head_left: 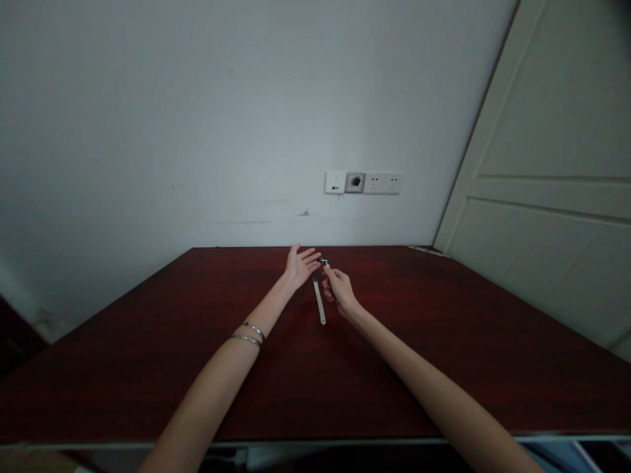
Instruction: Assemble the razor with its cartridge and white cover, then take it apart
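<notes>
My right hand is closed around the handle of what looks like a razor; its dark and silver head sticks out beyond the thumb, and most of the handle is hidden in the fist. Just left of that head, my left hand is open, palm turned up and fingers spread, its fingertips close to the head. Whether they touch I cannot tell. Below and between the hands, a slim white-handled thing with a dark upper end lies on the table, partly hidden at its top.
The dark red wooden table reaches back to a pale wall. Sockets and switch plates sit on the wall above the back edge. A light panelled door stands on the right. A thin strip lies at the table's back right corner.
</notes>
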{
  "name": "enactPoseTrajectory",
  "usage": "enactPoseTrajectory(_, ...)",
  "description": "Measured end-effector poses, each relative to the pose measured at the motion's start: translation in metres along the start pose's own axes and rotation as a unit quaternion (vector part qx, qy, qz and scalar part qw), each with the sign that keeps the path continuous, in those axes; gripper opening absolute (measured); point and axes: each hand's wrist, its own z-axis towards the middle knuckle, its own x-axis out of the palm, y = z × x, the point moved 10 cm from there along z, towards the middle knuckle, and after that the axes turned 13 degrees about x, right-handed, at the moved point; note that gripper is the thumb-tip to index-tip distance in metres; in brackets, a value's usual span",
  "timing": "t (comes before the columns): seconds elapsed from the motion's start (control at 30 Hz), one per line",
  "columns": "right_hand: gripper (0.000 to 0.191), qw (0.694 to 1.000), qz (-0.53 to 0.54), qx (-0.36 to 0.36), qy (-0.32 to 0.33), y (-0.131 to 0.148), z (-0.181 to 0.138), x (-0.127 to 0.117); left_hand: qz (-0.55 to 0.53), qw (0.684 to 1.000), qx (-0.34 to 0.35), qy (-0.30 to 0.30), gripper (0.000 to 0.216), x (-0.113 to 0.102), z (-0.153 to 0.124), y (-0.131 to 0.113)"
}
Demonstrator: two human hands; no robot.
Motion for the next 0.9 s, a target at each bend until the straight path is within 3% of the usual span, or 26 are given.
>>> enactPoseTrajectory(0.2, 0.036, 0.990, 0.071, 0.124, 0.022, -0.023, -0.005, 0.009, -0.106, 0.988, -0.104, 0.032, 0.066, 0.012, -0.003, 0.033)
enactPoseTrajectory(0.4, 0.041, 0.981, 0.088, 0.172, 0.034, -0.033, -0.012, 0.016, -0.141, 0.978, -0.141, 0.062, 0.074, 0.019, -0.007, 0.046)
enactPoseTrajectory(0.9, 0.037, 0.987, 0.049, 0.149, 0.029, -0.034, -0.009, 0.013, -0.140, 0.978, -0.145, 0.060, 0.075, 0.029, -0.021, 0.046)
